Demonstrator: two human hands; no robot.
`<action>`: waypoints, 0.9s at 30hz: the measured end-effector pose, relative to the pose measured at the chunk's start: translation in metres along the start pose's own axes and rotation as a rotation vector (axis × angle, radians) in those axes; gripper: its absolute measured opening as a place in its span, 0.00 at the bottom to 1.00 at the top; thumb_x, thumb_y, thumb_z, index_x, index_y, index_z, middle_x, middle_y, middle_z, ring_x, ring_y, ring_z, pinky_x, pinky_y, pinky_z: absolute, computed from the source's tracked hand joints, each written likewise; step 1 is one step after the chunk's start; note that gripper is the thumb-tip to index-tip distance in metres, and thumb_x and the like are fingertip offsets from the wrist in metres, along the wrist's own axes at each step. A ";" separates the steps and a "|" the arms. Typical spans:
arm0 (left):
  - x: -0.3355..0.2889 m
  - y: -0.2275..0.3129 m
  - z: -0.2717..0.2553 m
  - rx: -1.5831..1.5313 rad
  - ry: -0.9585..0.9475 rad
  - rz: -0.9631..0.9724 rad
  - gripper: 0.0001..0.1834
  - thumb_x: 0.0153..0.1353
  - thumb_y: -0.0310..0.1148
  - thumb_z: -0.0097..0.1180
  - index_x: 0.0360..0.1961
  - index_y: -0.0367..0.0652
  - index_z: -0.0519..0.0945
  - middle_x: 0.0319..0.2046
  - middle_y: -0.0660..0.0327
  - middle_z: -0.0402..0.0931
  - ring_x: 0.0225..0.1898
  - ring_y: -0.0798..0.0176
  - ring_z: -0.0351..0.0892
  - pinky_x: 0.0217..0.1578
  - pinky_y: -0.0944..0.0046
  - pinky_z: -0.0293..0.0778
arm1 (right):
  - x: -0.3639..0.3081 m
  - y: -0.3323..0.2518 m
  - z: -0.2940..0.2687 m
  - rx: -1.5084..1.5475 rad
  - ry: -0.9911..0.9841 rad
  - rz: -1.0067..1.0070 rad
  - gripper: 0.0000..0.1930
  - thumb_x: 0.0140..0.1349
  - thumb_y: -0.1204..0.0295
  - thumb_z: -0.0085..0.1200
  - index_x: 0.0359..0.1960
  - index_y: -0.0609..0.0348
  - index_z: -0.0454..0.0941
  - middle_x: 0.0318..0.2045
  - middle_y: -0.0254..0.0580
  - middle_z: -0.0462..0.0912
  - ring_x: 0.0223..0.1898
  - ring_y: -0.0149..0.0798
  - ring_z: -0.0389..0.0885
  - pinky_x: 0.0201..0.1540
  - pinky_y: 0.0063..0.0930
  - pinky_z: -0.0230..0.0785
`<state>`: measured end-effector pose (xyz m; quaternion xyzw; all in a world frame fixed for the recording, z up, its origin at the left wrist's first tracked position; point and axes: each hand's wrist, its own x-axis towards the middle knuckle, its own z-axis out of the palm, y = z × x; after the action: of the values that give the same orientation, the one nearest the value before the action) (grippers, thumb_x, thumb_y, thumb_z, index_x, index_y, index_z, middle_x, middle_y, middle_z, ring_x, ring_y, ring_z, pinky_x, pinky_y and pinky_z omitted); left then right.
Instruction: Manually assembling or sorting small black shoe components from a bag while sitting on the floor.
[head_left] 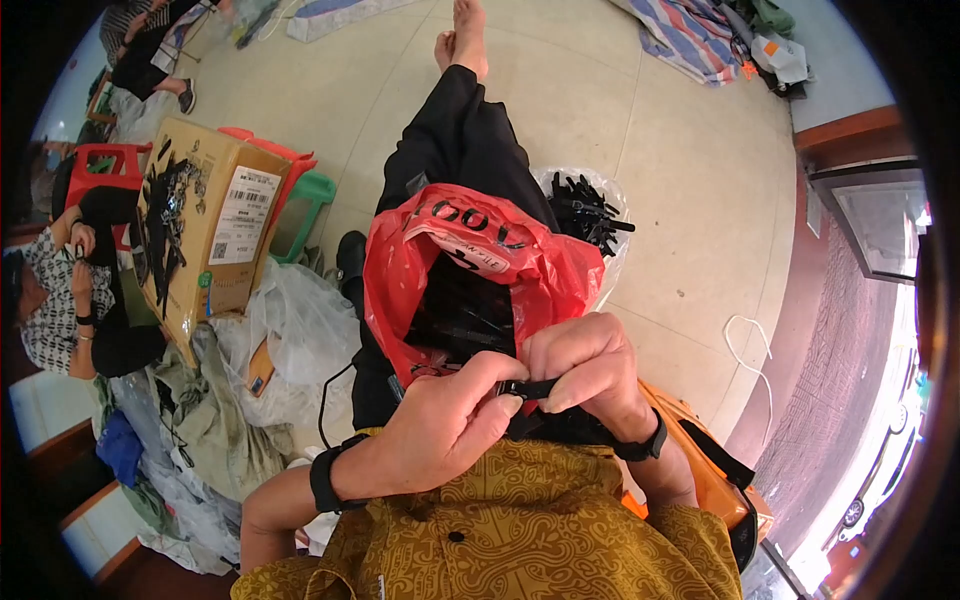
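My left hand [435, 425] and my right hand [592, 372] meet close in front of my body, over the near rim of a red plastic bag [390, 262]. Thumbs and fingers of both pinch a small, flat black strap-like piece [538, 388], one end in each hand; its exact kind is too small to make out. The red bag lies open on my lap, with many dark strips [462, 312] inside. To its right, on the floor, more black strap-like pieces [588, 212] are heaped on clear plastic.
At left, a cardboard box [232, 165] bears black pieces, beside a green stool [312, 205] and a red stool [105, 165]. A seated person [70, 300] is there, another at upper left. Clear plastic bags [300, 320] lie nearby; an orange bag [690, 430] is at right.
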<state>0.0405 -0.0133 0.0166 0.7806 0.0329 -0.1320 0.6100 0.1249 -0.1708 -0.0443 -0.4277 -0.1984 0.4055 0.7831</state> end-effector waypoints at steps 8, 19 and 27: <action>-0.001 -0.005 -0.003 0.107 -0.027 0.059 0.12 0.53 0.26 0.51 0.38 0.36 0.69 0.15 0.62 0.68 0.17 0.73 0.68 0.19 0.72 0.64 | -0.001 -0.017 0.004 -0.233 -0.019 0.044 0.09 0.38 0.77 0.58 0.13 0.68 0.70 0.15 0.41 0.72 0.19 0.32 0.70 0.22 0.23 0.57; 0.009 -0.013 -0.011 0.626 -0.035 0.514 0.12 0.47 0.29 0.56 0.28 0.39 0.65 0.14 0.64 0.61 0.16 0.65 0.69 0.15 0.67 0.66 | 0.000 -0.022 0.004 -0.467 -0.084 -0.026 0.10 0.41 0.73 0.59 0.14 0.65 0.71 0.14 0.41 0.69 0.17 0.36 0.68 0.20 0.25 0.57; 0.008 -0.010 -0.012 0.926 -0.032 0.640 0.13 0.45 0.34 0.54 0.27 0.38 0.66 0.14 0.66 0.59 0.15 0.70 0.66 0.14 0.72 0.64 | 0.017 -0.039 0.011 -0.776 -0.280 -0.012 0.10 0.43 0.67 0.60 0.18 0.60 0.75 0.13 0.40 0.69 0.18 0.40 0.70 0.21 0.29 0.60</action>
<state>0.0478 0.0002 0.0075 0.9359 -0.2760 0.0472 0.2136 0.1458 -0.1632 -0.0059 -0.6309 -0.4438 0.3501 0.5314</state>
